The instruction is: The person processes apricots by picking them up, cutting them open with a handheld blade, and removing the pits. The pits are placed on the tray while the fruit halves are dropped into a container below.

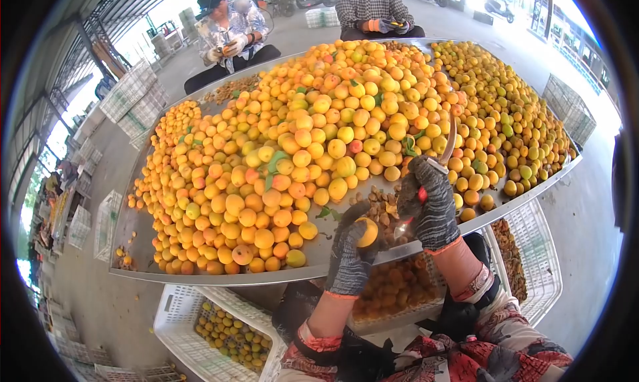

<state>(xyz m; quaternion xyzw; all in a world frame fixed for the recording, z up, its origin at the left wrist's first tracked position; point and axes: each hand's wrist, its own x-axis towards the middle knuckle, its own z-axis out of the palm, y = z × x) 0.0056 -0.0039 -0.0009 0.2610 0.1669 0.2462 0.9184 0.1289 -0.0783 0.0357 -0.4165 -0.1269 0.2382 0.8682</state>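
My left hand (353,259), in a dark grey knitted glove, is closed around a yellow-orange apricot (367,232) just over the near edge of the metal table. To its right, my gloved right hand (432,202) is closed on a knife with a red handle (423,194). The curved knife blade (451,142) points up and away from the fist. Something shiny (401,229) shows below that hand, too blurred to name. Between and beyond my hands lie brown apricot pits (381,209). A large heap of apricots (333,122) covers much of the table.
The metal table's rim (219,279) runs in front of me. Below it stand a crate of greenish apricots (174,329), a crate of orange fruit pieces (393,292) and another white crate (539,262). Two people (233,39) (373,12) sit across the table, hands gloved.
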